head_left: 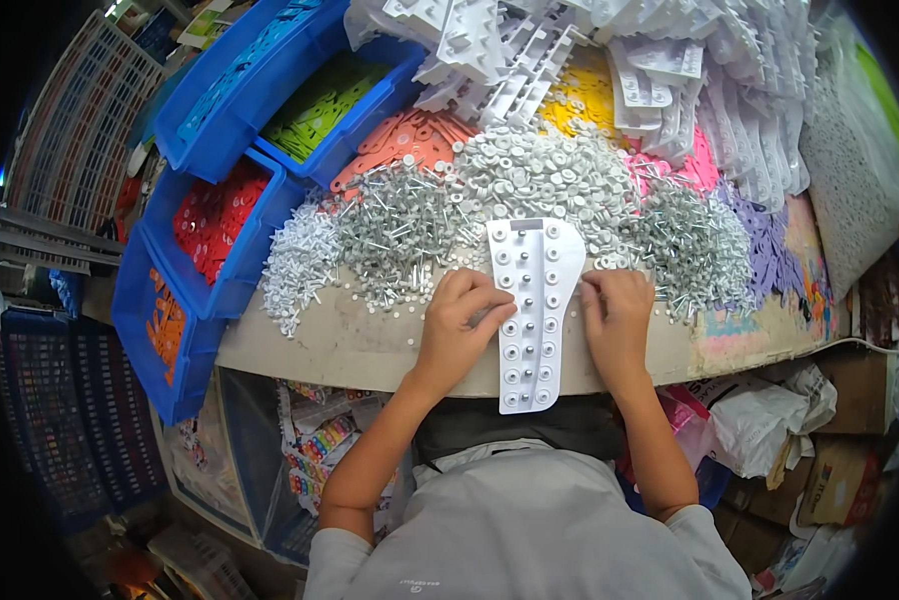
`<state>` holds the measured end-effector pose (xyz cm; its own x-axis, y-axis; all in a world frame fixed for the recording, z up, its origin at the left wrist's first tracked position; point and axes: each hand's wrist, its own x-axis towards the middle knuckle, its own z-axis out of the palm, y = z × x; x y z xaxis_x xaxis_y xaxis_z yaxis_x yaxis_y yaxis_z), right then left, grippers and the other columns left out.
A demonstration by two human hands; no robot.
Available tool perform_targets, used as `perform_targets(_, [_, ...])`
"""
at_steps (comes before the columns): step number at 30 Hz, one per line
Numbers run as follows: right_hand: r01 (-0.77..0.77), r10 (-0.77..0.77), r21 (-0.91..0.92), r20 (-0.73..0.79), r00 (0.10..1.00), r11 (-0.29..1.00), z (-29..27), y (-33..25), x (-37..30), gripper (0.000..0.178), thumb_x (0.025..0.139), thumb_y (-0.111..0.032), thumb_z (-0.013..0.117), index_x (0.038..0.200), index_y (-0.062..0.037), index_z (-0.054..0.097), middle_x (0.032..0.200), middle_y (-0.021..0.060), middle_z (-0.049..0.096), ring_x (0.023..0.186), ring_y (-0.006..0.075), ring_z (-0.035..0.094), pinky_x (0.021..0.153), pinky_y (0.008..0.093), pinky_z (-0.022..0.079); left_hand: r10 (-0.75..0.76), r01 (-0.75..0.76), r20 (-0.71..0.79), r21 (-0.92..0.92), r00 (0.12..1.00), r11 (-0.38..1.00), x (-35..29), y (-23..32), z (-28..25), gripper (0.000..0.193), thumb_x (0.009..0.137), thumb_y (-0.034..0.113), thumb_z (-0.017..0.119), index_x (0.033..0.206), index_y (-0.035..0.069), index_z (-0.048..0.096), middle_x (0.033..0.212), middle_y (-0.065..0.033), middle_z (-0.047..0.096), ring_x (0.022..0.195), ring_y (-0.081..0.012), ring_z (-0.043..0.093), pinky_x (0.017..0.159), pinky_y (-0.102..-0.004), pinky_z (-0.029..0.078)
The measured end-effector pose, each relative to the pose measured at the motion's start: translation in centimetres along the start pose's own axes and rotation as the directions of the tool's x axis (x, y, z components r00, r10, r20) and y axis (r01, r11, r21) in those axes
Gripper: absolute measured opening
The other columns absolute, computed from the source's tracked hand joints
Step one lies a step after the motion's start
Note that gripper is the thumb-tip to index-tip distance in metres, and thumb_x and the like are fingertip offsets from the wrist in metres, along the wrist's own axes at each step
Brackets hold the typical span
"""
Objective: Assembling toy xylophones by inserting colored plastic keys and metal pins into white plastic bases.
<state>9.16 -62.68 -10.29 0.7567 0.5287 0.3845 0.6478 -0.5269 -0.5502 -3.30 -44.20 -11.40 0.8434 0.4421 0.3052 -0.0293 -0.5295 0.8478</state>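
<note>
A white plastic toy-like frame (pixel 533 315) with one wavy side lies in front of me at the table's near edge. White round caps run down both its sides, and a middle channel holds a row of metal pins (pixel 528 326). My left hand (pixel 458 325) is closed, its thumb and forefinger pinched over the frame's left row of caps; whatever sits between the fingertips is hidden. Just off the wavy edge, my right hand (pixel 618 325) is curled with thumb and forefinger together. I cannot make out anything in it.
Beyond the frame are heaps of white caps (pixel 545 170), metal pins (pixel 395 225) and more pins (pixel 695 240). Blue bins (pixel 185 320) of coloured plastic pieces stand left. White frames (pixel 740 70) are stacked at the back; purple pieces (pixel 760 235) lie right.
</note>
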Motion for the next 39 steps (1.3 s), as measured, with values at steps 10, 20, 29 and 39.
perform_targets(10, [0.014,0.005,-0.177,0.108,0.994,0.984,1.1,-0.9,0.2,0.018,0.08,-0.007,0.073,0.092,-0.006,0.059,0.092,0.009,0.058,0.095,0.0296,0.053,0.088,0.0423,0.034,-0.187,0.186,-0.027,-0.045,0.982,0.982,2.1,-0.1,-1.4,0.01,0.086,0.009,0.073,0.095,0.005,0.073,0.086,-0.0079,0.066,0.085,-0.0259,0.061,0.077,-0.0369,0.047])
perform_targets(20, [-0.055,0.067,-0.086,0.148,0.987,0.995,-0.9,0.2,0.8,0.012,0.085,-0.009,0.073,0.087,-0.0053,0.062,0.093,0.0078,0.062,0.095,0.0276,0.054,0.088,0.0402,0.035,0.282,-0.227,0.011,0.622,0.959,0.75,9.2,-3.6,-2.3,0.007,0.083,0.01,0.071,0.09,0.008,0.069,0.089,-0.0048,0.06,0.093,-0.0244,0.055,0.084,-0.0397,0.041])
perform_targets(29, [-0.006,0.017,-0.105,0.105,0.994,0.994,-1.7,0.8,1.5,0.009,0.084,-0.005,0.072,0.089,-0.0035,0.065,0.088,0.0063,0.064,0.088,0.0248,0.058,0.083,0.0364,0.04,0.219,-0.189,0.0,0.503,0.976,0.843,8.0,-2.1,-2.6,0.011,0.081,0.008,0.075,0.091,0.008,0.07,0.088,-0.0039,0.065,0.087,-0.0238,0.058,0.084,-0.0375,0.042])
perform_targets(39, [-0.275,0.098,0.431,0.39,0.916,0.859,-3.1,-3.4,0.7,0.009,0.083,-0.004,0.071,0.091,0.0007,0.067,0.087,0.006,0.067,0.088,0.0174,0.06,0.082,0.0312,0.045,-0.031,0.048,0.259,-0.058,0.965,0.997,-0.1,2.6,-2.7,0.009,0.083,0.006,0.074,0.092,0.003,0.073,0.088,-0.0074,0.066,0.09,-0.0239,0.06,0.083,-0.0347,0.046])
